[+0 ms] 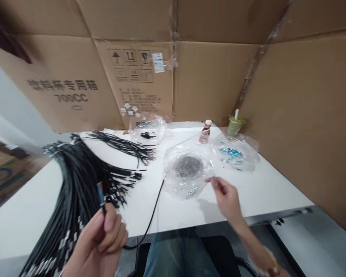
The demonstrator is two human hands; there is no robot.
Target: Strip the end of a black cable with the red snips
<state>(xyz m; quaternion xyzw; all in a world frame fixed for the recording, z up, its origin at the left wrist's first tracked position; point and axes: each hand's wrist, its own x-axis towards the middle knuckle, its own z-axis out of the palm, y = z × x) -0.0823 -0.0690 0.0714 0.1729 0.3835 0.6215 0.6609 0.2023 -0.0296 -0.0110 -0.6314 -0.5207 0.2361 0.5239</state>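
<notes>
- In the head view, cardboard walls fill the top, behind the white table
- A thick bundle of black cables covers the left side, reaching close to your left hand
- At centre, a clear bag of grey pieces lies near your right hand; a bag of blue pieces lies right of it, below a green cup
- Your left hand, lower left, curls upright, pinching a black cable with coloured wires showing
- Your right hand reaches in from lower right, fingertips nearly closed; you can't tell what they hold
</notes>
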